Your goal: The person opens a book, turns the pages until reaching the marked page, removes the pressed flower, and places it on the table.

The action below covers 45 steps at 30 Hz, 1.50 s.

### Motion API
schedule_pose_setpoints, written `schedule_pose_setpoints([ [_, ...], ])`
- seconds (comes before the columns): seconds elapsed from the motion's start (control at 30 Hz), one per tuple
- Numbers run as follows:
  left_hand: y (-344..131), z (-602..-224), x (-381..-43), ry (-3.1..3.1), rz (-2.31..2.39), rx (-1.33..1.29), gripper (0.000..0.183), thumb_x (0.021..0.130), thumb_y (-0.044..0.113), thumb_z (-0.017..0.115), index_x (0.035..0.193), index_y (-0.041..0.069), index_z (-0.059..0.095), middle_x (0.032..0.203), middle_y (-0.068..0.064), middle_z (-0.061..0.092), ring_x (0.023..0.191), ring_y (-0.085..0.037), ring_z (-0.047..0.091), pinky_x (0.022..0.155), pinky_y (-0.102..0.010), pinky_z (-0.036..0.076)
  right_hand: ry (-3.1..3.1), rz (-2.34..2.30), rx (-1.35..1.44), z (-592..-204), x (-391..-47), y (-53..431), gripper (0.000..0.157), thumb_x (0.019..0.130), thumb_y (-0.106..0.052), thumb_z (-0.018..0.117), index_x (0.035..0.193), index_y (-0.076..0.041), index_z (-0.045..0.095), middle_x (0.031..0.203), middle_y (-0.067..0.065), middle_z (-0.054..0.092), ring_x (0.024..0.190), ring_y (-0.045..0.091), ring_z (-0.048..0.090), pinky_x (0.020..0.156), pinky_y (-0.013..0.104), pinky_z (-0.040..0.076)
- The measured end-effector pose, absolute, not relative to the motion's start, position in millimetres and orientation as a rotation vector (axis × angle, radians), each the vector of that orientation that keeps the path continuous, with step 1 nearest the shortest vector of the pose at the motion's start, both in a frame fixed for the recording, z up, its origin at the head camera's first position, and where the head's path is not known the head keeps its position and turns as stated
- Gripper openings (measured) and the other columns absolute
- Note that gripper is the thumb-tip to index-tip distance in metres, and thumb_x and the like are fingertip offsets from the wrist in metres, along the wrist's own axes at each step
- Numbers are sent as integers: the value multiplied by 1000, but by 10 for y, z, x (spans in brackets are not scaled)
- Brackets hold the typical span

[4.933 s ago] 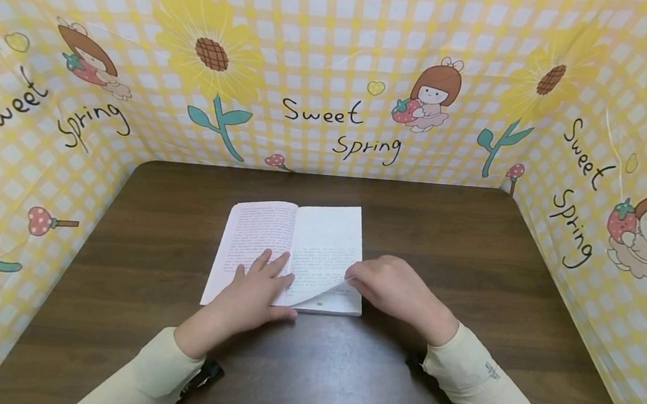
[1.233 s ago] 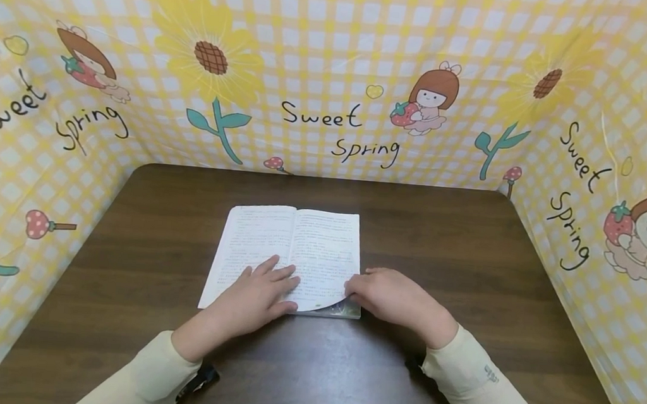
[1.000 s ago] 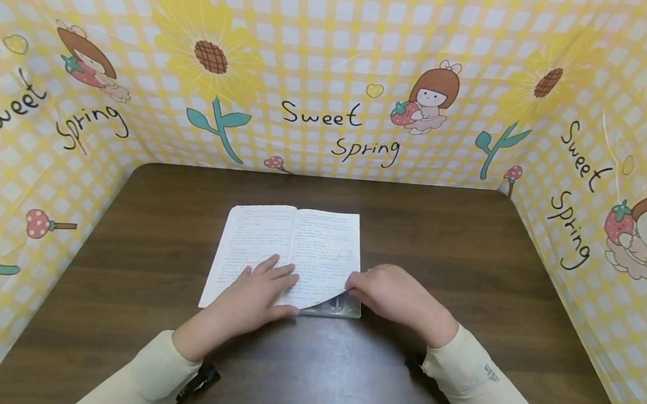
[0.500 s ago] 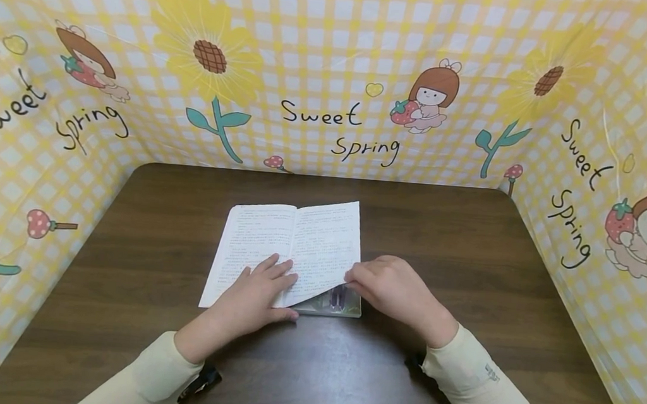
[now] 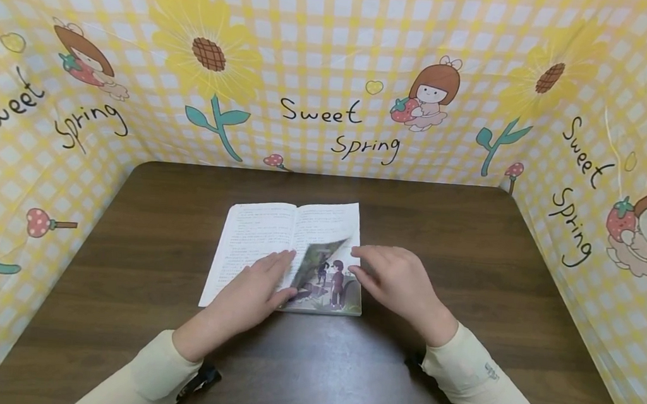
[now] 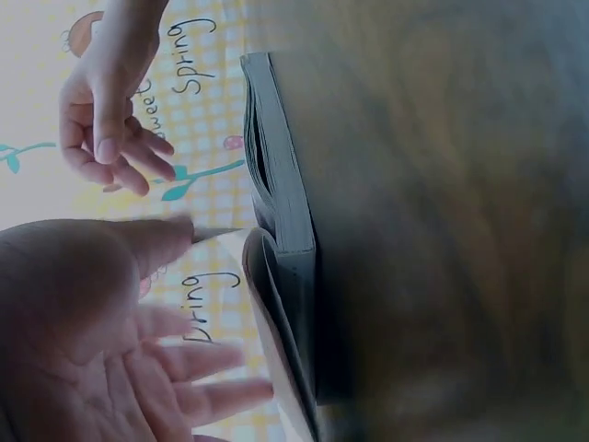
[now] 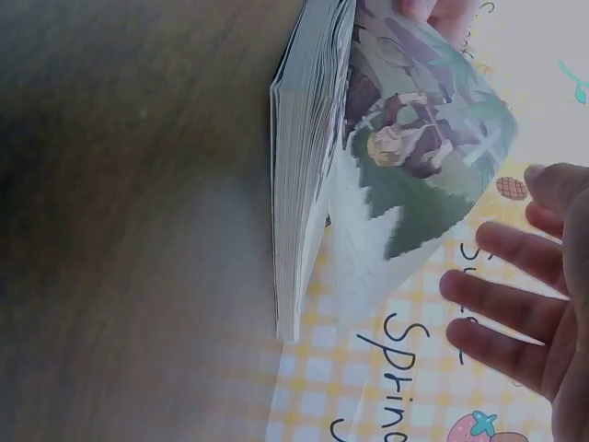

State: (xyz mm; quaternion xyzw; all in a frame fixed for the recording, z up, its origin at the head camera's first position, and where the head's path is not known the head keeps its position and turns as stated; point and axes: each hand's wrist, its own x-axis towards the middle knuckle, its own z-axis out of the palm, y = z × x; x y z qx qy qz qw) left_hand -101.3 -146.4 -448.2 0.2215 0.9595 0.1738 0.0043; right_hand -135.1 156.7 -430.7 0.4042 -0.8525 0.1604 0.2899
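An open book (image 5: 258,235) lies on the table, with printed text on its left page. One right-side leaf (image 5: 325,218) stands raised, its lower corner bent over toward the left. Beneath it shows a colour illustration (image 5: 344,295) of figures in purple. My left hand (image 5: 251,288) rests on the lower left page near the spine, its thumb by the leaf's lower edge. To the book's right my right hand (image 5: 399,281) has its fingers loosely extended. In the right wrist view those fingers (image 7: 506,253) are apart from the picture side of the leaf (image 7: 433,157).
The dark wooden table (image 5: 441,224) extends around the book. A yellow checked cloth (image 5: 335,57) with flower and strawberry prints encloses its back and both sides. Dark wrist straps (image 5: 201,379) show at the sleeves.
A leaf with print on both sides went over earlier. My right hand lifted the following leaf by its lower right corner and has now let go; the corner bends leftward, baring the illustration.
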Motion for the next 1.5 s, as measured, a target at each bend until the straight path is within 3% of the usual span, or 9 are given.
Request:
schedule_pose_setpoints([
  [0.1,-1475,-4477,-1020,3093,604,687,96,95,34,74,164,3,15,166,-21,29,149,-39,36,116,-57,36,-2297,443,1052,-4321,-1358,1560,24,96,-30,70,112,-12,73,97,1,78,85,17,74,78,39,60],
  [0.2,-1492,-4475,-1005,3213,510,656,115,88,30,81,165,7,0,171,-22,9,155,-43,20,117,-66,27,-2342,451,1059,-4349,-1363,1549,23,95,-29,71,110,-12,73,95,0,77,83,16,73,78,39,59],
  [0.37,-1510,-4460,-987,3330,298,641,124,80,31,89,166,17,2,171,-20,-9,156,-46,0,113,-80,11,-2449,435,1069,-4383,-1364,1527,17,95,-28,73,106,-15,74,92,-3,75,76,11,68,74,36,58],
  [0.5,-1520,-4444,-995,3313,298,668,119,79,29,90,166,18,9,172,-18,-4,157,-46,1,113,-80,10,-2520,418,1088,-4406,-1358,1512,17,96,-29,71,105,-15,75,91,-4,76,74,8,66,72,33,58],
  [0.63,-1527,-4438,-1006,3243,322,701,109,83,23,87,166,17,17,172,-15,6,156,-46,10,112,-79,17,-2599,380,1157,-4444,-1351,1508,25,95,-33,73,113,-15,74,104,-3,76,89,11,70,82,34,59],
  [0.87,-1517,-4416,-993,3081,408,763,88,90,5,74,164,16,27,171,-12,18,154,-45,22,110,-78,25,-2821,293,1311,-4481,-1320,1509,63,90,-51,76,140,-15,63,147,8,59,136,25,56,113,49,43],
  [1.03,-1508,-4403,-968,3016,436,704,74,96,6,64,162,17,32,168,-15,26,151,-45,29,107,-78,29,-2956,251,1335,-4485,-1294,1516,87,85,-62,74,153,-15,49,161,9,44,148,30,41,120,57,30],
  [1.27,-1533,-4396,-968,2932,394,637,59,101,10,56,158,12,40,165,-21,31,152,-46,27,107,-79,29,-2998,229,1340,-4496,-1287,1523,88,85,-62,74,155,-17,47,164,8,38,151,31,36,122,58,26],
  [1.5,-1577,-4393,-982,2863,380,567,59,101,23,57,157,8,42,168,-18,26,154,-45,21,109,-79,23,-3000,203,1360,-4504,-1308,1536,85,87,-60,73,155,-18,47,164,7,38,152,31,35,122,59,25],
])
